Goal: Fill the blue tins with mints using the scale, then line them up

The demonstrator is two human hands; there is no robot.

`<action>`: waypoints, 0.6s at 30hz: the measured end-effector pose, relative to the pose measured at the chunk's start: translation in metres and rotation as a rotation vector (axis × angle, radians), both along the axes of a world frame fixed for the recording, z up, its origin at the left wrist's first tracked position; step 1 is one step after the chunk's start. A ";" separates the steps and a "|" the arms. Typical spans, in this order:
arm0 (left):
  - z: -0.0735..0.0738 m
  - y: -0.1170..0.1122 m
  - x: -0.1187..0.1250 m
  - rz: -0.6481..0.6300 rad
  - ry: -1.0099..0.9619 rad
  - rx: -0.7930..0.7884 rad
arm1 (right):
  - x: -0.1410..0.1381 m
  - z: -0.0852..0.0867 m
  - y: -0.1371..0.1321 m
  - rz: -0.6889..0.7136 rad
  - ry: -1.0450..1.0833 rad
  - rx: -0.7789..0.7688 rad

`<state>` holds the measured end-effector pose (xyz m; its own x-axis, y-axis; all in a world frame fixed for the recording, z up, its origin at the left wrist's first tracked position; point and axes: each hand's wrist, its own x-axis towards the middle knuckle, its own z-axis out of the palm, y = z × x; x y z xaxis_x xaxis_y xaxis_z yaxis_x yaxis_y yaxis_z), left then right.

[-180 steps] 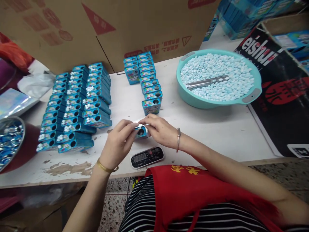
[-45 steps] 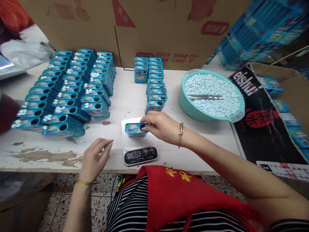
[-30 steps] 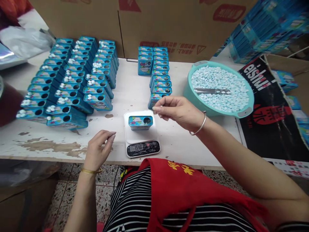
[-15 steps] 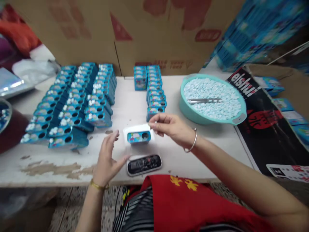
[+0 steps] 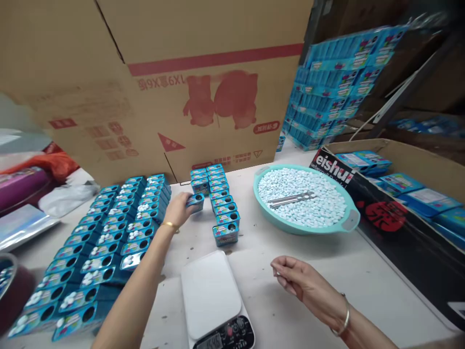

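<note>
I have my left hand (image 5: 178, 208) stretched out and closed round a small blue tin (image 5: 195, 200), held just above the table (image 5: 363, 271) between the big block of tins (image 5: 109, 237) and the short row (image 5: 221, 206). I'd set it down square, without nudging its neighbours. My right hand (image 5: 296, 278) hovers loosely curled beside the bare scale (image 5: 212, 295); it seems to pinch something tiny, though I can't tell.
</note>
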<state>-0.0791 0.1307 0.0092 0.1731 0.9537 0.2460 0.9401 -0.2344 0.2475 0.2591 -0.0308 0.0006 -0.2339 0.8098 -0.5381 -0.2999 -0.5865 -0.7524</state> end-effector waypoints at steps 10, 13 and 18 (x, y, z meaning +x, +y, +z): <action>0.000 0.015 0.016 -0.006 0.024 0.058 | 0.003 -0.018 -0.015 -0.016 0.018 -0.127; 0.019 -0.058 -0.008 -0.048 0.031 0.066 | -0.002 -0.025 -0.018 0.019 0.039 -0.183; 0.019 -0.167 -0.053 0.146 0.254 0.069 | -0.017 -0.035 -0.025 0.099 0.098 -0.193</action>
